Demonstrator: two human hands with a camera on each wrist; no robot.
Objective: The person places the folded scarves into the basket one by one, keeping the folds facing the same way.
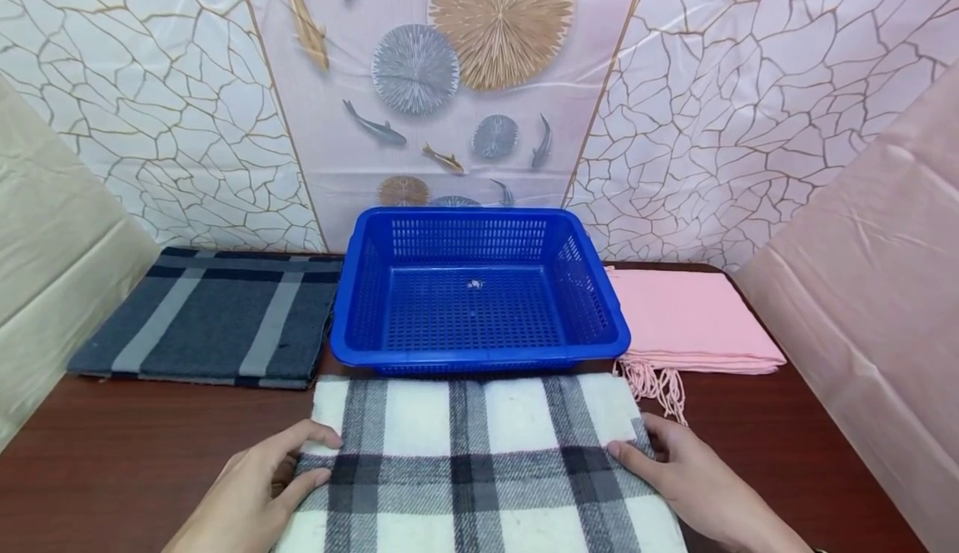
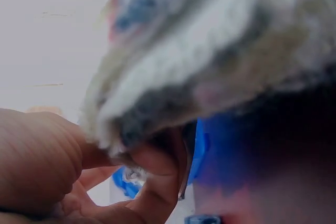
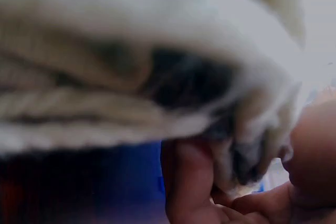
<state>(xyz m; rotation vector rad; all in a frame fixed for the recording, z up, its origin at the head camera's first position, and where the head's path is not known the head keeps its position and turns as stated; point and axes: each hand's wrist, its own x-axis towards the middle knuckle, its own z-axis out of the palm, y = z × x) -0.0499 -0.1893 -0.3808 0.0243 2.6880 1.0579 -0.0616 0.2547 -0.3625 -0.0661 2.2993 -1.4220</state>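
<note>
A folded black-and-white checked scarf spreads across the near middle, its far edge close to the front of a blue plastic basket. My left hand grips its left side, thumb on top. On the opposite side my right hand holds the edge in the same way. Both wrist views show the thick folded layers from the side, blurred, with the left fingers curled beneath. Fingers of the right hand also bend under the cloth.
A folded dark grey scarf with light stripes lies left of the basket. To the right is a folded pink scarf, its fringe hanging toward the front. All stand on a dark reddish-brown table, with patterned sheeting behind.
</note>
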